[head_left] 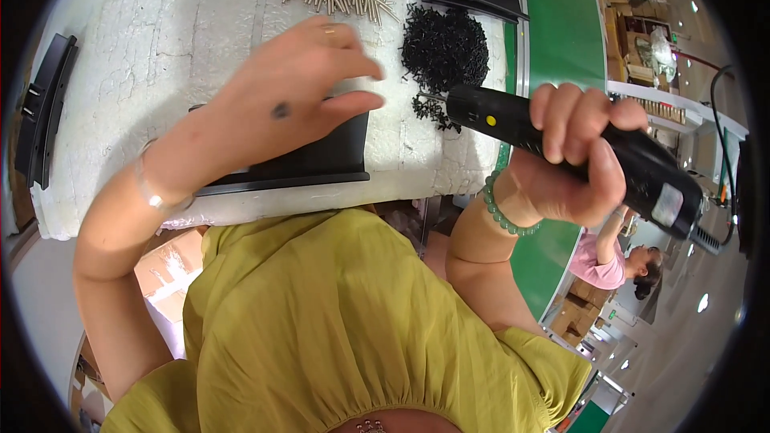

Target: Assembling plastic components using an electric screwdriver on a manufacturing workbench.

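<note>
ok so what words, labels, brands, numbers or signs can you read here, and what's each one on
None can be read reliably.
Pale label on the black electric screwdriver in the right hand: too small and blurred.
Small pale marks near the screwdriver's yellow dot: too small.
Small green sign in the background: too small.

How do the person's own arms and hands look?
The left hand wears a thin ring, with a shiny bangle at its wrist and a dark spot on its back. The right hand has a green bead bracelet at its wrist. Both sleeves are yellow-green, ending above the elbows.
</note>
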### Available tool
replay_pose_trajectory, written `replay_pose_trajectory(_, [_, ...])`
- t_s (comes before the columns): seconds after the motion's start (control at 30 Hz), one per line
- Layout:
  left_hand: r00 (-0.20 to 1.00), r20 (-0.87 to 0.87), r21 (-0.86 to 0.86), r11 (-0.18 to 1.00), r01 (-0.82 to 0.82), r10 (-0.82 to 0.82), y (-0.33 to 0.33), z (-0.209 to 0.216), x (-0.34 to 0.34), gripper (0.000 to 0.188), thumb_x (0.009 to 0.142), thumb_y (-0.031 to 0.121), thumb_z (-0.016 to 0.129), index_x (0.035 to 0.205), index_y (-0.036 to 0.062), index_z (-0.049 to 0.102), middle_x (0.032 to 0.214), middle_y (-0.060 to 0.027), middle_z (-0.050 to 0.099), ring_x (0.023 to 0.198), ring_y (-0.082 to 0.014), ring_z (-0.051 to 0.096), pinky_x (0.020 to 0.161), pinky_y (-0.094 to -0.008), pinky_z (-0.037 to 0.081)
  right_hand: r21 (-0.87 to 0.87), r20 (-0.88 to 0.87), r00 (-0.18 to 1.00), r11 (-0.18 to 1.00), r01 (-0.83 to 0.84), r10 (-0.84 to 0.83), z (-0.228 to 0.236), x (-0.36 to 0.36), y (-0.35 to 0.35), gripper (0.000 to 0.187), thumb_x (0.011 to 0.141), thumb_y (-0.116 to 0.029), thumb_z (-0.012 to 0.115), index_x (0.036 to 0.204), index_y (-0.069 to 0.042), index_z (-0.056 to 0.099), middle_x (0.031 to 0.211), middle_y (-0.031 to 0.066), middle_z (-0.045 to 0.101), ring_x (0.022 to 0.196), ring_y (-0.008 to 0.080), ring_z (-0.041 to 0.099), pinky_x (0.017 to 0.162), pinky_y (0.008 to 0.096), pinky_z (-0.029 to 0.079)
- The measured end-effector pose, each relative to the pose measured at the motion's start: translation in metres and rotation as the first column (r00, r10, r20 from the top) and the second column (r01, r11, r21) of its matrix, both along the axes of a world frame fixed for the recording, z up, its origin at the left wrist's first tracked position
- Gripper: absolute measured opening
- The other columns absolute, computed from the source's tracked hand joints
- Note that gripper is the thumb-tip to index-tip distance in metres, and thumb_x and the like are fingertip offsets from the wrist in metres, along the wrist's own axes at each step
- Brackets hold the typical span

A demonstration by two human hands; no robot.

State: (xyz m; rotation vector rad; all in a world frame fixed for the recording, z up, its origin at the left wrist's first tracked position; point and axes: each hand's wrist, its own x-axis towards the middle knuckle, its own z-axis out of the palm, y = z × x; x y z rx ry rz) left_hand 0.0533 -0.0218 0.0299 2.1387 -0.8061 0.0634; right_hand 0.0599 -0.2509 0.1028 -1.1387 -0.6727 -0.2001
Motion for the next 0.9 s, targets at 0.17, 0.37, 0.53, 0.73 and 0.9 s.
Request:
replay_pose_trajectory(0.17, [0.991, 0.095, -0.183, 0.977, 0.112, -0.096, -0.045, -0.013, 0.034, 0.017, 0.078, 0.015, 0.069, 0.094, 0.0077, 0.07, 0.087, -0.0057, 0.062, 0.093, -0.0246, 0.052, 0.079, -0.0346, 0.045, -0.005, 0.084, 0.994, 0.997, -0.073, 0.073, 0.011, 0.0, -0.017, 0.034, 0.077, -0.01, 0.047, 0.111, -0.007, 0.045, 0.063, 0.0011, 0.042, 0.051, 0.013, 0.041, 0.055, 0.0316, 0.037])
replay_pose_trajectory(0.37, [0.96, 0.28, -0.181, 0.98, 0.08, -0.027, -0.064, -0.018, 0.045, 0.016, 0.074, 0.015, 0.072, 0.089, 0.0076, 0.07, 0.081, -0.0028, 0.064, 0.096, -0.022, 0.054, 0.079, -0.0335, 0.047, 0.053, 0.098, 0.995, 0.999, 0.013, -0.019, 0.015, -0.002, -0.031, 0.034, 0.078, -0.014, 0.048, 0.112, -0.008, 0.048, 0.063, -0.0019, 0.042, 0.053, 0.0106, 0.042, 0.062, 0.0311, 0.036])
replay_pose_trajectory(0.53, [0.974, 0.228, -0.198, 0.978, 0.061, -0.015, -0.062, -0.012, 0.047, 0.013, 0.071, 0.015, 0.074, 0.08, 0.008, 0.067, 0.079, -0.0009, 0.064, 0.091, -0.021, 0.056, 0.073, -0.0324, 0.048, 0.084, 0.105, 0.994, 0.996, -0.016, 0.008, 0.012, 0.002, -0.031, 0.035, 0.078, -0.014, 0.048, 0.113, -0.008, 0.048, 0.063, -0.0022, 0.042, 0.053, 0.0105, 0.042, 0.061, 0.0305, 0.036])
replay_pose_trajectory(0.73, [0.979, 0.205, -0.247, 0.968, 0.052, 0.0, -0.058, -0.009, 0.044, 0.014, 0.069, 0.016, 0.075, 0.075, 0.0087, 0.065, 0.076, -0.0006, 0.063, 0.088, -0.0204, 0.058, 0.069, -0.0312, 0.048, 0.095, 0.025, 0.998, 0.994, 0.057, -0.06, 0.017, -0.005, -0.02, 0.026, 0.071, -0.015, 0.055, 0.096, -0.009, 0.052, 0.06, -0.0068, 0.044, 0.051, 0.0056, 0.042, 0.061, 0.0249, 0.036])
replay_pose_trajectory(0.9, [0.99, 0.129, -0.277, 0.956, 0.093, -0.059, -0.052, -0.008, 0.041, 0.013, 0.069, 0.014, 0.075, 0.075, 0.0077, 0.066, 0.074, -0.0022, 0.063, 0.085, -0.02, 0.059, 0.068, -0.0293, 0.048, 0.058, 0.074, 0.997, 0.998, -0.028, 0.024, 0.017, -0.008, -0.014, 0.025, 0.069, -0.016, 0.056, 0.092, -0.009, 0.05, 0.059, -0.0072, 0.046, 0.05, 0.0054, 0.043, 0.057, 0.0218, 0.036])
